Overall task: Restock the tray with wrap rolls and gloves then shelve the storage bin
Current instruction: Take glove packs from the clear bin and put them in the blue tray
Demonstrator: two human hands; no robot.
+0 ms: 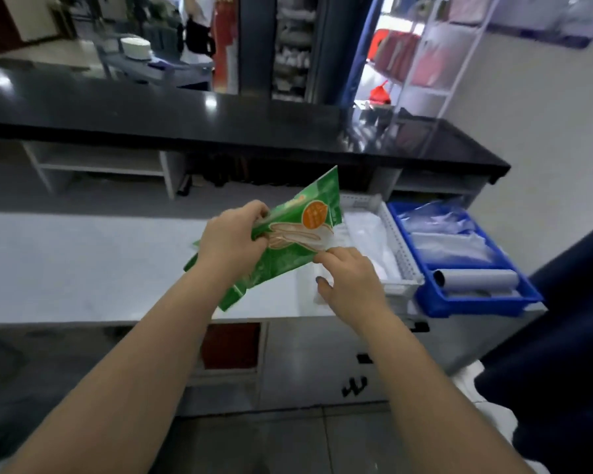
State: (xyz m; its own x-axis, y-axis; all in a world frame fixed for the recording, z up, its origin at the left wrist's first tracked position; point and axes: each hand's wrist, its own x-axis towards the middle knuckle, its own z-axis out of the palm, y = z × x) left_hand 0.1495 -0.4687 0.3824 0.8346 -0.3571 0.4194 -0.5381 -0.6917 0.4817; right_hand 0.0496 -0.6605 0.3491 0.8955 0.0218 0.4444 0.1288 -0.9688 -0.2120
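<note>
My left hand (231,239) grips a green glove packet (290,241) with an orange label, held tilted above the white counter (83,261). My right hand (348,273) pinches thin clear gloves at the packet's lower right edge. Right of the hands stands a white perforated tray (403,254) with clear plastic items inside. Beside it, at the counter's right end, sits a blue storage bin (435,295) holding a grey wrap roll (476,278) and clear plastic bags.
A black raised countertop (220,121) runs behind the white counter, with open shelves beneath it. A white wire rack (428,73) stands at the back right. Cabinet doors are below the counter. A person in dark clothing stands at the right edge.
</note>
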